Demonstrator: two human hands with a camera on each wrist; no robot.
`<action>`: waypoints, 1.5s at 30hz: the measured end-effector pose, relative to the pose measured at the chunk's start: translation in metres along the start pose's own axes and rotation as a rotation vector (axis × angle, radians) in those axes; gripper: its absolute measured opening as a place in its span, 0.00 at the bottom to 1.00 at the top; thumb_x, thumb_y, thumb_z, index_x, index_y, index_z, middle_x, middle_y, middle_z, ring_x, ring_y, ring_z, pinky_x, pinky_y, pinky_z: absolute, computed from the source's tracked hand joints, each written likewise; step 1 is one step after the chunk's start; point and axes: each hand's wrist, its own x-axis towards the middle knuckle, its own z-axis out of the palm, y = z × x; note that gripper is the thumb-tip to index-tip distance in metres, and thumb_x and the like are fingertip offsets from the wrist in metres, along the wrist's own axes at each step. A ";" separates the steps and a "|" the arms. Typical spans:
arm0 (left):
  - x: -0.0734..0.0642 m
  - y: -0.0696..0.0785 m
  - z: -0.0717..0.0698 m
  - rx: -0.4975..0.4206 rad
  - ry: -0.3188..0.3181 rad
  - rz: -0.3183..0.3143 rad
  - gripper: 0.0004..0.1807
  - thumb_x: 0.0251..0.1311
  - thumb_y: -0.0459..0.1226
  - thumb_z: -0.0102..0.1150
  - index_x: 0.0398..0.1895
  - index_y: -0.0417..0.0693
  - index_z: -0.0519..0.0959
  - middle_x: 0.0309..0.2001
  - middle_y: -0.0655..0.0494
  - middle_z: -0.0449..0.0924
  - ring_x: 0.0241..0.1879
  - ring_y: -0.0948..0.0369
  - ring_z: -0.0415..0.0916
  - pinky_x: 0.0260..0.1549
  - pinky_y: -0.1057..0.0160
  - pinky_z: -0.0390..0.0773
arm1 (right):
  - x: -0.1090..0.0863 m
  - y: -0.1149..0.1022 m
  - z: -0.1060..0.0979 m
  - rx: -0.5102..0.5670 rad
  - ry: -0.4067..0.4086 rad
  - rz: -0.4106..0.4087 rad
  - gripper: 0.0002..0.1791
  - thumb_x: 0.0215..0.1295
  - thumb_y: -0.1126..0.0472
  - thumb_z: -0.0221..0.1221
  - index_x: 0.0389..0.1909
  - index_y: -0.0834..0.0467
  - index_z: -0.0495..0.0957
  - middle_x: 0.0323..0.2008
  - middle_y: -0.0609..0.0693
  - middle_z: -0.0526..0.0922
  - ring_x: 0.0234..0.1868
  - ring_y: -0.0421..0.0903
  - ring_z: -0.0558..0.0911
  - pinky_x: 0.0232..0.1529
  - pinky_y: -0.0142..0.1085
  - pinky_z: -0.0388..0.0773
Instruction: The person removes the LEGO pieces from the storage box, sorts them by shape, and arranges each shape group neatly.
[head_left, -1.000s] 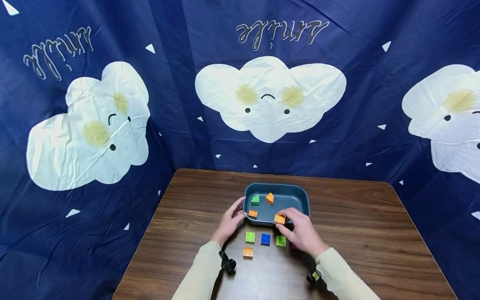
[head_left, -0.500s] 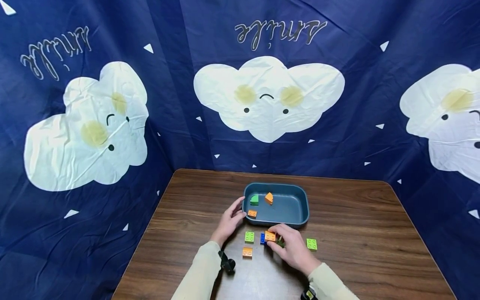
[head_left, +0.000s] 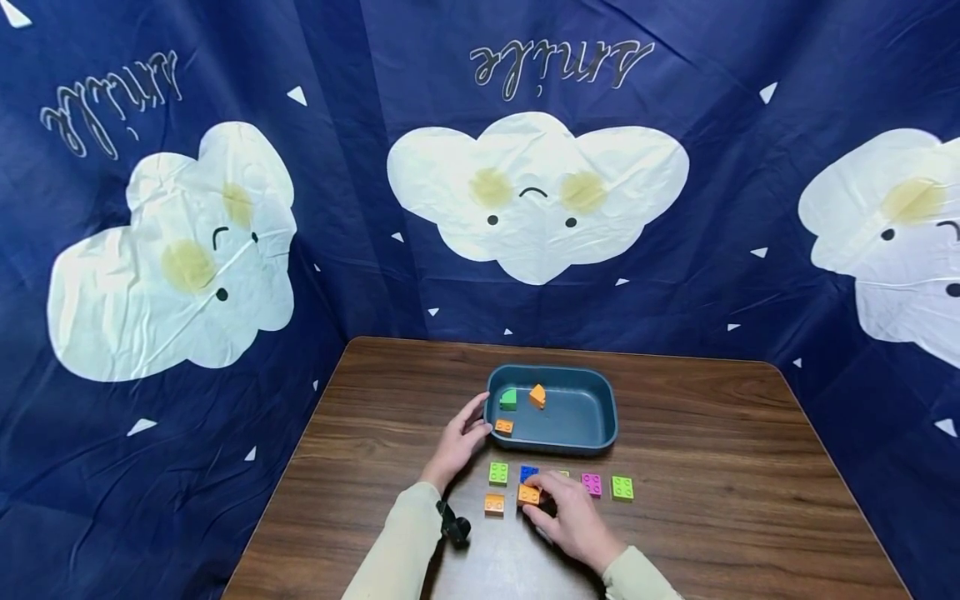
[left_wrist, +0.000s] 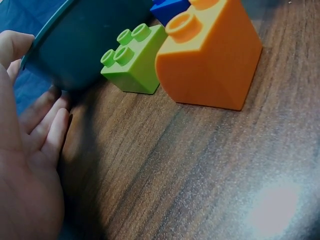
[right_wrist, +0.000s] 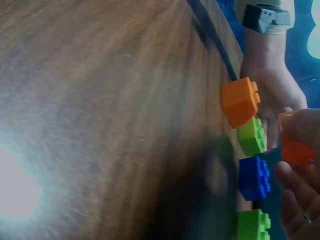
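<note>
My left hand (head_left: pixel 455 446) rests against the left end of a dark blue-green plastic tub (head_left: pixel 609 417), its thumb at the rim and relaxed fingers by the outer wall. An orange toy building brick (head_left: pixel 528 495) is pinched between the thumb and fingers of my right hand (head_left: pixel 572 518), in front of the blue brick (head_left: pixel 529 472). Left of it, another orange brick (head_left: pixel 494 503) with a curved side stands on the table before a lime-green brick (head_left: pixel 498 473). In the right wrist view the held orange brick (right_wrist: pixel 295 147) is partly covered by my fingers.
Right of the blue brick the row continues with a mostly hidden green brick, a pink brick (head_left: pixel 592 485) and a green brick (head_left: pixel 622 488). Inside the tub lie a green piece (head_left: pixel 508 400), an orange piece (head_left: pixel 537 396) and an orange brick (head_left: pixel 504 427). A blue cloth (head_left: pixel 375 250) hangs behind the table.
My right hand has carried the orange brick from above the tub's near edge toward me and left, down before the blue brick. My left hand has stayed at the tub.
</note>
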 end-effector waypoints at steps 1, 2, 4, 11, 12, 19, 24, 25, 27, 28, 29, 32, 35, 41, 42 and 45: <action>-0.001 0.001 0.000 0.001 0.000 -0.004 0.32 0.76 0.34 0.57 0.81 0.59 0.66 0.78 0.41 0.64 0.73 0.42 0.68 0.71 0.41 0.70 | -0.001 0.000 0.001 0.001 -0.006 0.007 0.16 0.58 0.62 0.76 0.47 0.52 0.85 0.42 0.40 0.86 0.42 0.36 0.83 0.44 0.38 0.85; -0.002 0.004 0.000 0.000 0.000 -0.009 0.32 0.76 0.33 0.57 0.81 0.58 0.66 0.78 0.41 0.64 0.73 0.42 0.68 0.71 0.41 0.69 | -0.002 0.001 0.003 -0.002 -0.012 0.014 0.16 0.59 0.62 0.76 0.47 0.52 0.85 0.42 0.41 0.86 0.43 0.37 0.84 0.44 0.38 0.85; -0.005 0.012 0.001 -0.002 -0.004 -0.014 0.32 0.76 0.33 0.56 0.81 0.57 0.66 0.78 0.40 0.64 0.74 0.41 0.68 0.72 0.40 0.69 | -0.004 0.001 0.005 -0.007 -0.023 0.030 0.16 0.59 0.61 0.76 0.47 0.52 0.86 0.43 0.41 0.87 0.44 0.38 0.85 0.45 0.39 0.85; -0.016 0.035 -0.002 -0.029 -0.026 0.002 0.32 0.75 0.32 0.58 0.80 0.51 0.67 0.76 0.36 0.66 0.72 0.40 0.70 0.70 0.41 0.71 | -0.009 0.005 0.014 -0.014 -0.062 0.072 0.17 0.59 0.60 0.77 0.50 0.53 0.87 0.45 0.43 0.88 0.48 0.42 0.86 0.50 0.43 0.86; -0.017 0.035 -0.002 -0.031 -0.026 0.003 0.32 0.75 0.32 0.58 0.80 0.50 0.67 0.76 0.36 0.66 0.72 0.40 0.70 0.70 0.41 0.71 | -0.010 0.006 0.015 -0.014 -0.061 0.073 0.17 0.59 0.61 0.77 0.50 0.53 0.87 0.45 0.43 0.88 0.48 0.42 0.86 0.50 0.43 0.86; -0.013 0.024 0.000 -0.033 -0.011 -0.002 0.32 0.75 0.32 0.57 0.80 0.53 0.67 0.77 0.38 0.66 0.72 0.41 0.69 0.71 0.40 0.70 | -0.013 0.011 0.021 -0.004 -0.051 0.066 0.18 0.58 0.62 0.77 0.50 0.55 0.88 0.46 0.45 0.89 0.47 0.43 0.87 0.48 0.43 0.86; 0.000 0.001 -0.001 -0.016 -0.005 -0.005 0.32 0.76 0.35 0.58 0.80 0.59 0.66 0.77 0.41 0.66 0.72 0.44 0.70 0.70 0.42 0.72 | -0.014 0.014 0.024 -0.007 -0.071 0.067 0.17 0.59 0.61 0.77 0.50 0.54 0.88 0.45 0.45 0.89 0.47 0.42 0.87 0.47 0.42 0.86; 0.000 0.001 -0.001 -0.017 -0.005 -0.005 0.32 0.76 0.36 0.58 0.80 0.60 0.66 0.77 0.42 0.66 0.72 0.44 0.70 0.70 0.42 0.72 | -0.015 0.014 0.024 -0.008 -0.072 0.066 0.17 0.59 0.61 0.77 0.50 0.54 0.88 0.45 0.44 0.89 0.46 0.41 0.87 0.47 0.41 0.86; 0.000 0.000 -0.001 -0.021 -0.004 -0.010 0.32 0.75 0.36 0.59 0.80 0.60 0.67 0.77 0.42 0.67 0.72 0.44 0.70 0.71 0.42 0.71 | -0.015 0.014 0.025 -0.008 -0.075 0.068 0.17 0.59 0.62 0.76 0.49 0.53 0.88 0.44 0.44 0.89 0.46 0.41 0.87 0.47 0.41 0.87; 0.000 0.000 -0.001 -0.027 -0.005 -0.012 0.33 0.75 0.36 0.59 0.80 0.60 0.67 0.77 0.42 0.66 0.73 0.44 0.70 0.71 0.42 0.71 | -0.015 0.014 0.025 -0.008 -0.076 0.071 0.17 0.59 0.62 0.76 0.49 0.53 0.88 0.44 0.44 0.89 0.47 0.42 0.87 0.47 0.41 0.87; 0.000 0.000 -0.001 -0.028 -0.003 -0.013 0.33 0.75 0.36 0.60 0.80 0.60 0.67 0.77 0.42 0.66 0.73 0.44 0.70 0.71 0.42 0.71 | -0.015 0.015 0.025 -0.008 -0.075 0.073 0.17 0.59 0.62 0.76 0.49 0.53 0.88 0.45 0.44 0.89 0.47 0.42 0.87 0.47 0.42 0.87; -0.001 0.001 0.000 -0.030 -0.004 -0.015 0.33 0.75 0.36 0.60 0.80 0.61 0.67 0.77 0.42 0.67 0.73 0.44 0.70 0.71 0.42 0.71 | -0.015 0.014 0.026 -0.009 -0.066 0.074 0.17 0.59 0.62 0.76 0.49 0.52 0.88 0.44 0.43 0.89 0.46 0.42 0.87 0.47 0.42 0.87; -0.001 0.001 -0.001 -0.017 -0.010 -0.015 0.32 0.75 0.37 0.60 0.80 0.62 0.67 0.77 0.43 0.67 0.72 0.45 0.70 0.71 0.43 0.71 | -0.016 0.014 0.027 -0.022 -0.045 0.059 0.17 0.58 0.62 0.77 0.49 0.51 0.87 0.43 0.42 0.89 0.45 0.41 0.87 0.46 0.40 0.87; -0.002 0.000 -0.002 -0.007 -0.018 -0.004 0.32 0.75 0.37 0.60 0.80 0.63 0.68 0.76 0.44 0.68 0.72 0.46 0.71 0.70 0.44 0.73 | -0.017 0.015 0.029 -0.013 -0.007 0.035 0.18 0.55 0.64 0.78 0.47 0.52 0.87 0.40 0.42 0.88 0.39 0.35 0.83 0.38 0.34 0.84; -0.001 0.000 -0.002 -0.006 -0.018 0.001 0.32 0.75 0.38 0.60 0.80 0.62 0.68 0.76 0.43 0.68 0.72 0.46 0.72 0.69 0.44 0.73 | -0.017 0.015 0.030 -0.007 -0.004 0.034 0.18 0.55 0.64 0.78 0.47 0.53 0.87 0.40 0.42 0.88 0.38 0.34 0.82 0.37 0.32 0.82; 0.000 -0.001 -0.003 -0.003 -0.018 0.001 0.32 0.75 0.39 0.60 0.79 0.63 0.68 0.76 0.44 0.69 0.71 0.47 0.72 0.69 0.45 0.74 | -0.017 0.016 0.030 0.007 -0.001 0.036 0.18 0.55 0.65 0.78 0.47 0.53 0.87 0.39 0.42 0.87 0.37 0.32 0.80 0.35 0.31 0.80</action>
